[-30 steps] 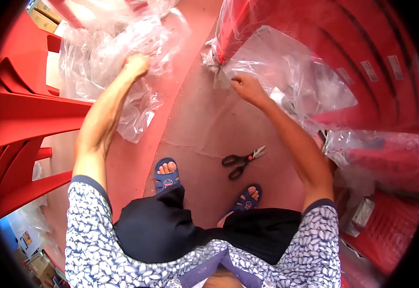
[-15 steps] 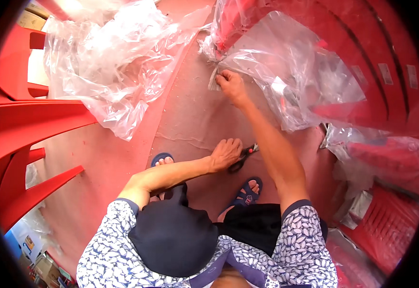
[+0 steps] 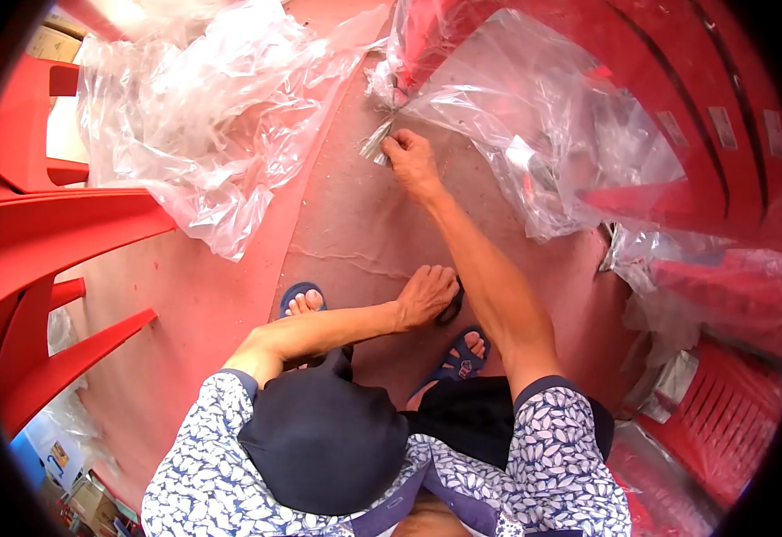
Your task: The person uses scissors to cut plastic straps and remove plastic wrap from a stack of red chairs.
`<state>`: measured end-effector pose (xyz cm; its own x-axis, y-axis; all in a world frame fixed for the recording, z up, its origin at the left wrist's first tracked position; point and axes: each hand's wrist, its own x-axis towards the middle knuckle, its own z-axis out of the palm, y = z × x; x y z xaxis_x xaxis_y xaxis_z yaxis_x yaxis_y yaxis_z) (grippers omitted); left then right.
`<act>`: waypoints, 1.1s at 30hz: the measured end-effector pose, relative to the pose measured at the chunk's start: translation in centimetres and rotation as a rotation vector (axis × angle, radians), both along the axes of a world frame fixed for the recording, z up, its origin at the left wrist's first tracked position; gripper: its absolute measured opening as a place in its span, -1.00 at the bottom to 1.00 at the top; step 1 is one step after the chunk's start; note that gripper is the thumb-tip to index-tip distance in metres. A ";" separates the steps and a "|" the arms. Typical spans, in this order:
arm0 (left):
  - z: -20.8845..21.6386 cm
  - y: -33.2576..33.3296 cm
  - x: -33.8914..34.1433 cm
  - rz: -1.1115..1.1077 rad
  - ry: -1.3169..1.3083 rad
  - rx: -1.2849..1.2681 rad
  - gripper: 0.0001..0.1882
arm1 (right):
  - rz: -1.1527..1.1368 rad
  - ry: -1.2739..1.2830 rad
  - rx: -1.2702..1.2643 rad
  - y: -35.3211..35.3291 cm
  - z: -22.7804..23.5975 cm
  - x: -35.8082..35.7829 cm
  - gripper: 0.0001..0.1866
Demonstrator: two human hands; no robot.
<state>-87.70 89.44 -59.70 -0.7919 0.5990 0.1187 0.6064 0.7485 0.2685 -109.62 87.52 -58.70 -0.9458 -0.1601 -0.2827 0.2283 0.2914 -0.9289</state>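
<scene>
My right hand reaches forward with thumb and fingers pinched on a pale, straw-like tuft. This tuft hangs from the gathered bottom of a clear plastic sheet around red plastic furniture. Closer to me, my left hand is closed on a pair of scissors. Only part of the black handle shows; the blades are hidden behind my right forearm.
Stacked red plastic chairs jut in from the left. Crumpled clear plastic lies at the far left. Wrapped red furniture stands far right, with more wrapped red pieces near right. My sandalled feet rest on the reddish floor.
My right hand has shifted slightly left with the tuft, which now slants more to the left. My right forearm now covers the scissors' blades; the left hand has moved slightly right.
</scene>
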 end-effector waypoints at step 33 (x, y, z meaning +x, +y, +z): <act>6.5 -15.9 -22.4 0.613 0.024 0.846 -0.80 | -0.259 -0.040 -0.512 -0.8 -0.2 -3.7 -0.83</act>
<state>-110.10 73.58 -53.20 -0.9238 -0.1909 0.3320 0.1984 0.5029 0.8413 -113.33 86.70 -58.90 -0.9625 -0.0509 -0.2666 0.2704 -0.2632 -0.9261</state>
